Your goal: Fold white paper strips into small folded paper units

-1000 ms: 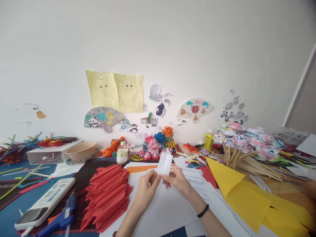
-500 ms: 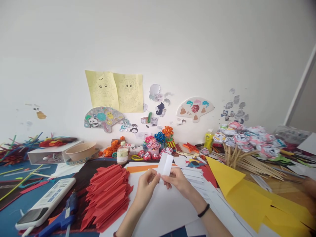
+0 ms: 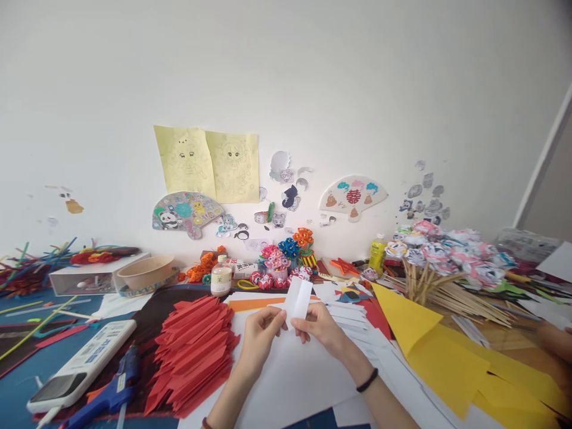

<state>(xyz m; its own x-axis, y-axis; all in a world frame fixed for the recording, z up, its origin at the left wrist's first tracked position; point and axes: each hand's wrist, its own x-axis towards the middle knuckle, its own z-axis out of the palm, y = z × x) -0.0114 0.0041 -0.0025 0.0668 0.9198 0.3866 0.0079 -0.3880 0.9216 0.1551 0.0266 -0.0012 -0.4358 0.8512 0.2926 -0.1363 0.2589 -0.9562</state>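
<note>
Head view: both hands meet above the middle of the bench point(image 3: 27, 381), and between them stands a folded white paper strip point(image 3: 298, 298), upright and leaning slightly to the right, with a crease down its length. The left hand point(image 3: 261, 333) has its fingers curled in and pinches the lower left edge of the strip between thumb and fingertips. The right hand point(image 3: 319, 328), a black band point(image 3: 367, 381) on its wrist, pinches the lower right edge in the same way, fingers closed on the paper. The strip is held clear of the bench, over a large white sheet point(image 3: 290, 381) that lies flat beneath the forearms. Just left of the hands lies a heap of folded red paper pieces point(image 3: 194, 351). Farther left are a blue glue gun point(image 3: 107, 396) and a white remote control point(image 3: 83, 366). To the right, yellow paper sheets point(image 3: 447, 357) overlap, and behind them lies a bundle of wooden sticks point(image 3: 451, 295) topped with paper flowers. A small bottle point(image 3: 221, 277) stands beyond the red heap, near the wall. At the far right edge part of another person's hand point(image 3: 556, 342) shows.
</note>
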